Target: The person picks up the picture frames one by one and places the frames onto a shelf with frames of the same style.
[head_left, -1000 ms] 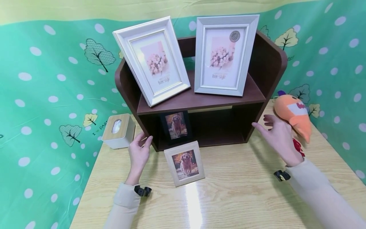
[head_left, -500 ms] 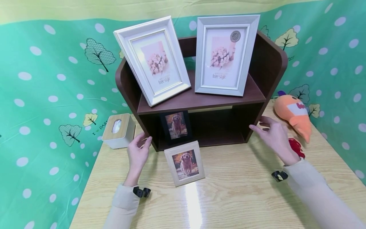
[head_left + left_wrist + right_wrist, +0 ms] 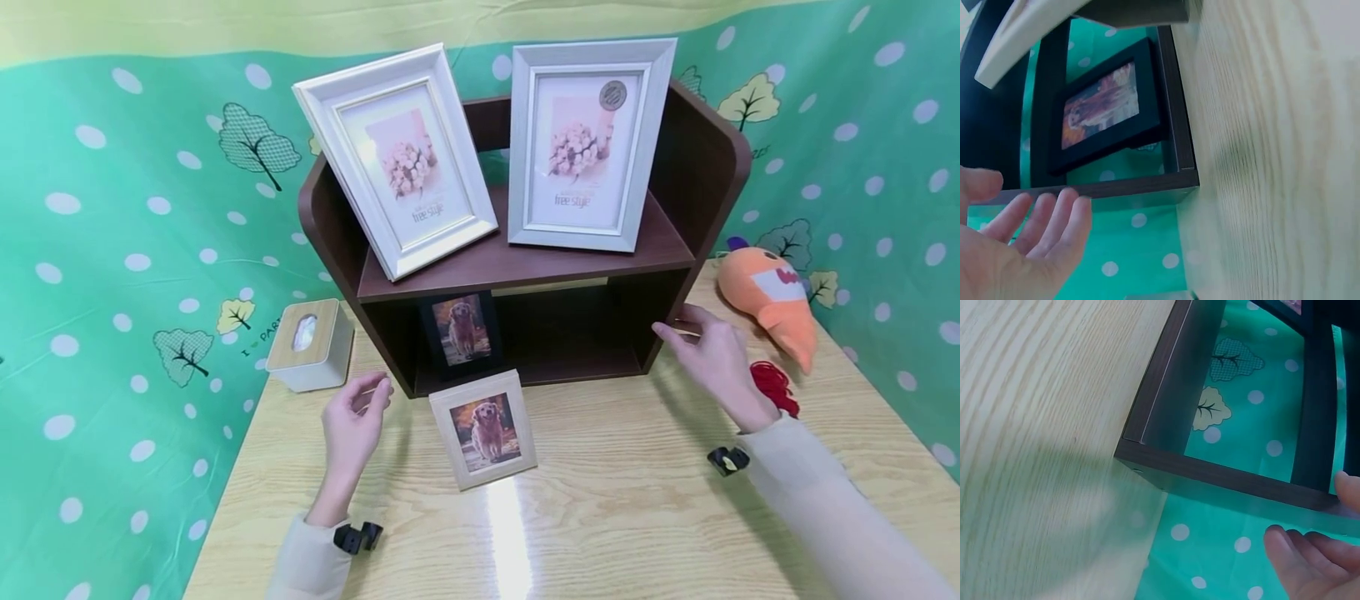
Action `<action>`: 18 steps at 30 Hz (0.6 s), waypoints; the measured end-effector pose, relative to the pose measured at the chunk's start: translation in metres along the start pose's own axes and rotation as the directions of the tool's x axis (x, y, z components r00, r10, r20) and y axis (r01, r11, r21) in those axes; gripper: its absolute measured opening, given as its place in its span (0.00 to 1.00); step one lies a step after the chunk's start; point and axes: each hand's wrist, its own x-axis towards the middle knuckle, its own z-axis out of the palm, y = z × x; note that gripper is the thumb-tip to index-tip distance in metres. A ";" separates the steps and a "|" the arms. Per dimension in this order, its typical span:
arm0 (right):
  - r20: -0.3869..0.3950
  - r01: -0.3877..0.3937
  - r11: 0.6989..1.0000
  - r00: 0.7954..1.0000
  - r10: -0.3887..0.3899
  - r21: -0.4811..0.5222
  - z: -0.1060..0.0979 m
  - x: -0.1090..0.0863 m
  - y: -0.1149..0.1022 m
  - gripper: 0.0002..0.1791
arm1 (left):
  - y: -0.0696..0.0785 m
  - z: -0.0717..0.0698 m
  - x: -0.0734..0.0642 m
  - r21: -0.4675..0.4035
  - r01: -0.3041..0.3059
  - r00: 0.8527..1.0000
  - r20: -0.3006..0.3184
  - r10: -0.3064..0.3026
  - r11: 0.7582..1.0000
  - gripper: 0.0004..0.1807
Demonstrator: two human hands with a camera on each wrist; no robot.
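Observation:
A dark brown two-tier desktop bookshelf stands on the table. My right hand grips its right side panel, thumb at the front edge and fingers along the outer face; the right wrist view shows the thumb and fingers on either side of this panel. Just off the lower left corner, my left hand is held with loosely bent fingers and nothing in it. Two large white photo frames, one tilted and one straighter, stand on the upper tier. Inside the lower tier leans a black photo frame.
A light wooden photo frame with a dog picture stands on the table before the shelf. Left of the shelf is a tissue box. An orange plush toy and a red tassel lie at the right.
My left hand has drawn back from the shelf's left side, down and slightly left. My right hand has come in from the right onto the right side panel.

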 end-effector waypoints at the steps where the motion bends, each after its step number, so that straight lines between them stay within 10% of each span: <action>1: -0.004 0.001 1.000 1.000 -0.001 0.004 0.000 0.000 0.000 0.24 | -0.003 -0.001 -0.002 -0.013 0.017 1.000 0.023 -0.016 1.000 0.11; 9: -0.013 0.003 1.000 1.000 -0.003 0.004 0.000 -0.001 -0.001 0.23 | 0.001 -0.004 -0.019 -0.079 0.201 0.933 0.320 -0.166 0.976 0.26; 18: -0.010 0.000 1.000 1.000 0.000 -0.009 0.004 -0.001 0.001 0.23 | -0.007 0.009 -0.032 -0.136 0.274 0.888 0.416 -0.196 0.952 0.32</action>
